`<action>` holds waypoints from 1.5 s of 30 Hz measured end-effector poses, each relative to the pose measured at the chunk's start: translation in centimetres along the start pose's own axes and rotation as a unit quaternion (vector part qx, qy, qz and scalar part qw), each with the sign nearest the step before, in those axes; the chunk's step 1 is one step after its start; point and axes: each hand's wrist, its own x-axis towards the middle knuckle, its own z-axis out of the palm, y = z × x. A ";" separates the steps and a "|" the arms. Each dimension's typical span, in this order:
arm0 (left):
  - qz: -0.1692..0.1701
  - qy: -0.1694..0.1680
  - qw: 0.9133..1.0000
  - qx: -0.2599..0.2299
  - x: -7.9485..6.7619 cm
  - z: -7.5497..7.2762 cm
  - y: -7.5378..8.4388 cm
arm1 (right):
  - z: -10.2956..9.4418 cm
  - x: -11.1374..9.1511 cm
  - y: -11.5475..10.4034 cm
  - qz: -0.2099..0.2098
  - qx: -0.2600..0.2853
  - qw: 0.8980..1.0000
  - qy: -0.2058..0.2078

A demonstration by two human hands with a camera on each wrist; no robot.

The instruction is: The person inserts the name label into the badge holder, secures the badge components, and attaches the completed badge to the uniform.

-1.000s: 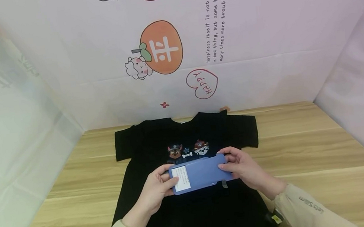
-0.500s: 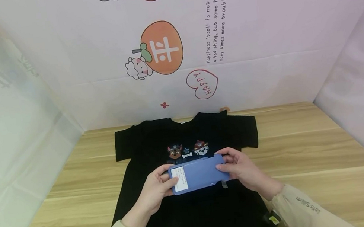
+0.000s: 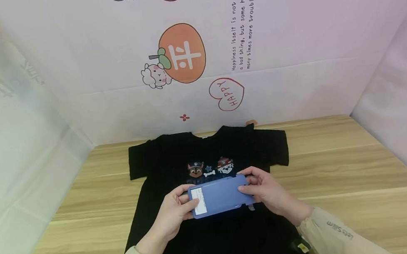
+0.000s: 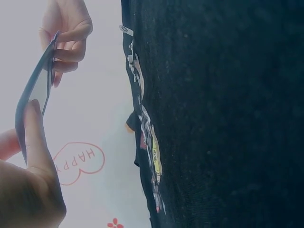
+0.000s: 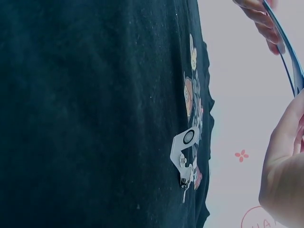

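Note:
Over a black T-shirt (image 3: 223, 238), my two hands hold a flat blue case between them. My left hand (image 3: 172, 214) pinches its left end, with the thumb on a white printed label (image 3: 197, 194). My right hand (image 3: 271, 190) pinches the right end of a blue sliding panel (image 3: 220, 194), which lies over the case and covers part of the label. From the side, in the left wrist view, the case (image 4: 35, 83) appears thin and is held apart from the shirt. A silver metal piece (image 5: 185, 147) lies on the shirt, mostly hidden behind the case in the head view.
The shirt lies spread on a wood-grain table (image 3: 344, 169), its collar toward the back and cartoon dogs (image 3: 210, 168) printed on the chest. A white printed cloth (image 3: 292, 49) stands as the back wall, with pale cloth on both sides.
My right hand has moved a little left, sliding the blue panel further over the case. Less of the white label shows. My left hand has stayed in place.

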 end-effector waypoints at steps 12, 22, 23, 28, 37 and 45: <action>-0.005 0.005 1.000 -0.004 -0.1 0.1 0.0 | 0.4 0.1 0.2 0.008 0.003 1.000 0.004; -0.008 0.008 1.000 -0.002 -0.2 0.1 0.1 | 0.7 0.1 0.3 0.016 -0.019 0.999 0.028; -0.008 0.008 1.000 -0.003 -0.2 0.1 0.1 | 0.7 0.1 0.3 0.017 -0.023 0.999 0.033; -0.009 0.006 1.000 -0.011 -0.2 0.0 0.0 | 0.9 0.2 0.1 0.027 -0.040 0.997 0.052; 0.004 -0.013 1.000 -0.015 -0.2 0.0 0.3 | 1.0 0.3 0.0 0.034 -0.052 0.997 0.055; 0.002 -0.025 1.000 -0.019 -0.2 0.2 0.6 | 1.2 0.4 -0.1 0.034 -0.055 0.996 0.055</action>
